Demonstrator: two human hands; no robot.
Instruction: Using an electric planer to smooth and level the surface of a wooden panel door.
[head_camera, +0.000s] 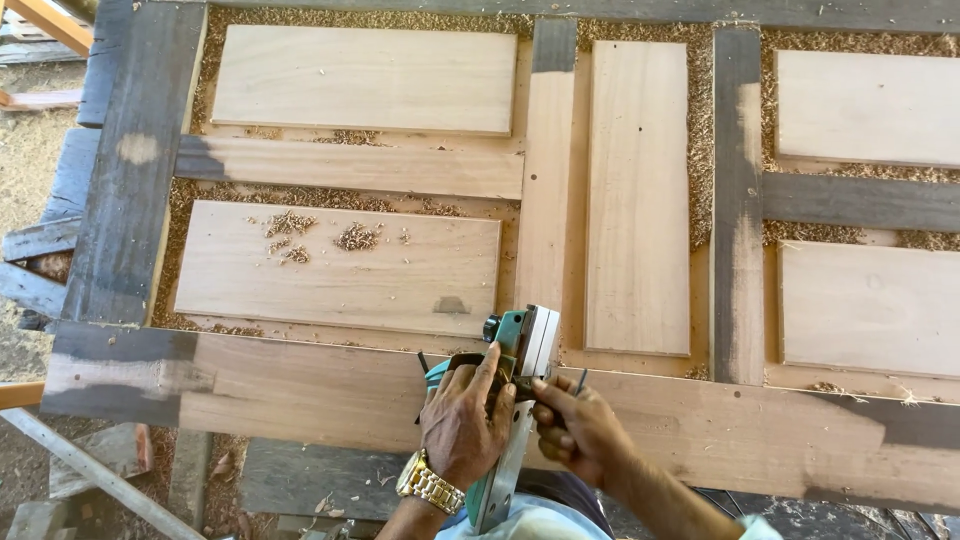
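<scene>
Left hand (462, 420) is wrapped shut over the handle of a teal electric planer (512, 400), gold watch (430, 484) on the wrist. Right hand (578, 428) is curled, fingers pressed together against the planer's right side. Planer sits on the near rail (300, 390) of a wooden door (545, 200) lying flat, nose pointing away toward the centre upright. Raised panels (340, 262) lie beyond; wood shavings (355, 237) are scattered on one and packed in the grooves. Dark unplaned patches remain on the left stile (125, 180).
</scene>
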